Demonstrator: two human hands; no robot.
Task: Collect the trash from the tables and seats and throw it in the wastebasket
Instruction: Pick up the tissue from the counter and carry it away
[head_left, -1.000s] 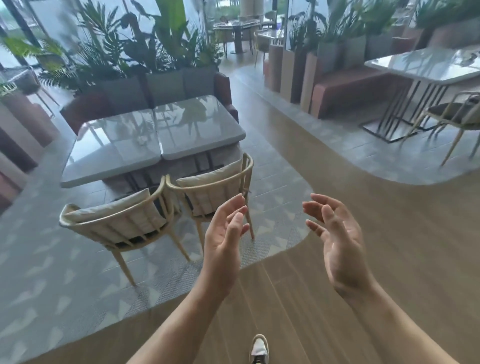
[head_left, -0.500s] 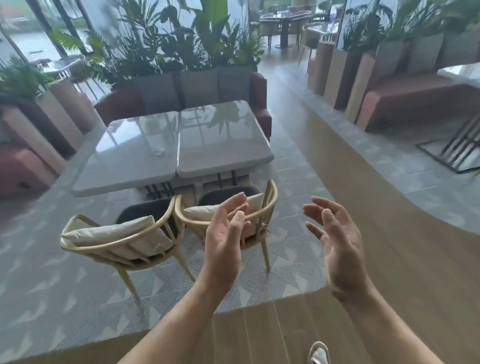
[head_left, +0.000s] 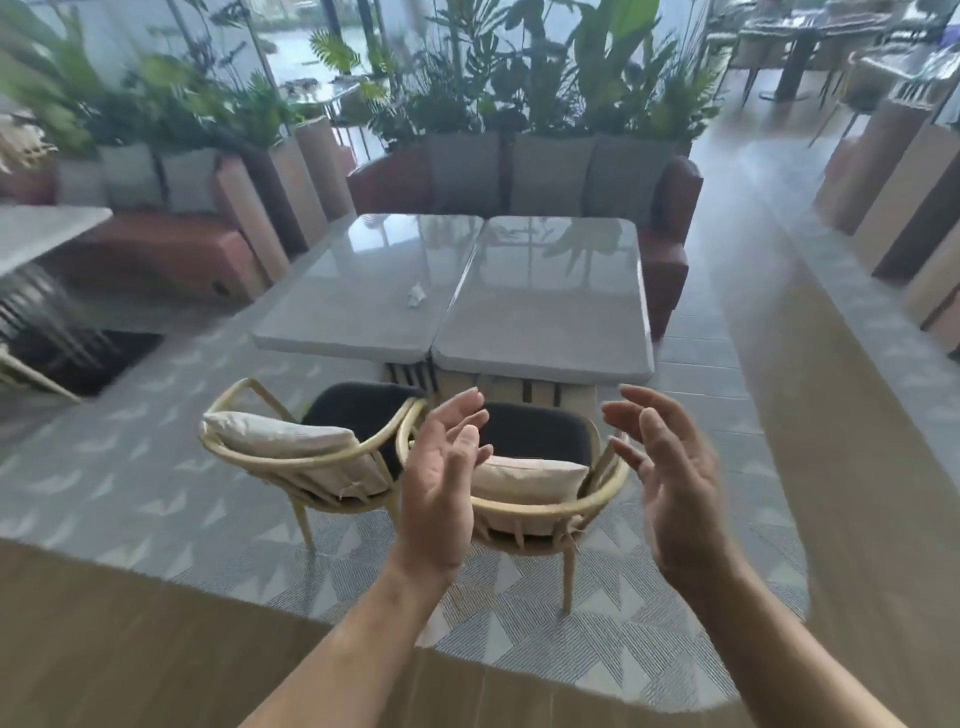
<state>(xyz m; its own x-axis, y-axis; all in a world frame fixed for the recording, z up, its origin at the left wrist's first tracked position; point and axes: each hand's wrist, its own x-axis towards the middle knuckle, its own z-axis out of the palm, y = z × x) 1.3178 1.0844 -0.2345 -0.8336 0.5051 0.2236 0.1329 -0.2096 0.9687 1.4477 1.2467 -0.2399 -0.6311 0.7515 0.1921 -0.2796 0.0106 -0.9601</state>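
**A:** Where's the trash?

**B:** A small crumpled white scrap (head_left: 416, 296) lies on the left tabletop (head_left: 343, 317), near the seam where it meets the right tabletop (head_left: 550, 322).

**A:** And the hands?

**B:** Both are raised in front of the camera, palms facing each other, well short of the scrap. The left grip (head_left: 441, 488) is released, its fingers relaxed and holding nothing. The right grip (head_left: 670, 483) is released too, its fingers loosely curved and empty.

**A:** What stands between them and the tabletops?

**B:** Two cane chairs with their backs to the camera. The left chair (head_left: 311, 457) and the right chair (head_left: 540, 483) each have a dark seat and a pale cushion against the back. The left grip shows in front of the right chair's rim.

**A:** And further off?

**B:** A brown sofa (head_left: 672, 208) with grey cushions sits behind the tabletops, with plants (head_left: 545, 67) behind that. Patterned grey carpet (head_left: 130, 493) lies under the chairs, and a wood floor (head_left: 130, 649) is nearest the camera.
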